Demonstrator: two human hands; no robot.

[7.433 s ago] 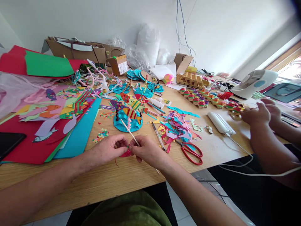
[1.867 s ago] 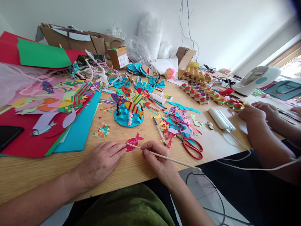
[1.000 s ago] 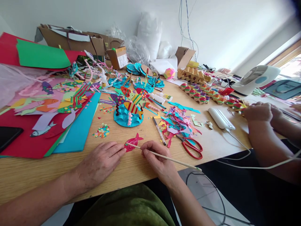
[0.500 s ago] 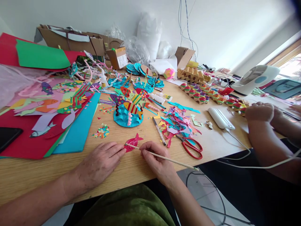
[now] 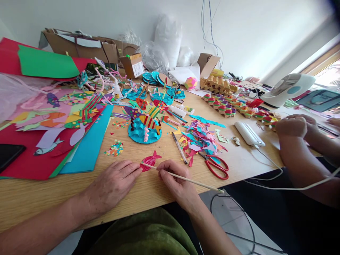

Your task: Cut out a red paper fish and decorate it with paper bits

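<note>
A red paper fish [image 5: 149, 163] with shiny wet-looking streaks lies flat on the wooden table in front of me. My left hand [image 5: 119, 180] rests on the table with its fingers together and its fingertips holding the fish's left end. In my right hand [image 5: 176, 180] I pinch a thin pale wooden stick [image 5: 196, 182]; its tip touches the fish near the left end. Just beyond sits a blue scalloped base [image 5: 145, 136] carrying several decorated paper fish [image 5: 151, 120]. A heap of tiny coloured paper bits [image 5: 114, 148] lies beyond my left hand.
Red-handled scissors [image 5: 216, 168], a pen [image 5: 180, 148] and paper scraps [image 5: 200, 136] lie to the right. Coloured sheets [image 5: 86, 152] and a black phone [image 5: 10, 156] are on the left. A white power bank [image 5: 249, 134] with a cable is near another person's hands [image 5: 292, 125].
The stick's tip stays at the fish's left end, and both my hands keep almost the same place. The other person's hand at the right has shifted slightly left.
</note>
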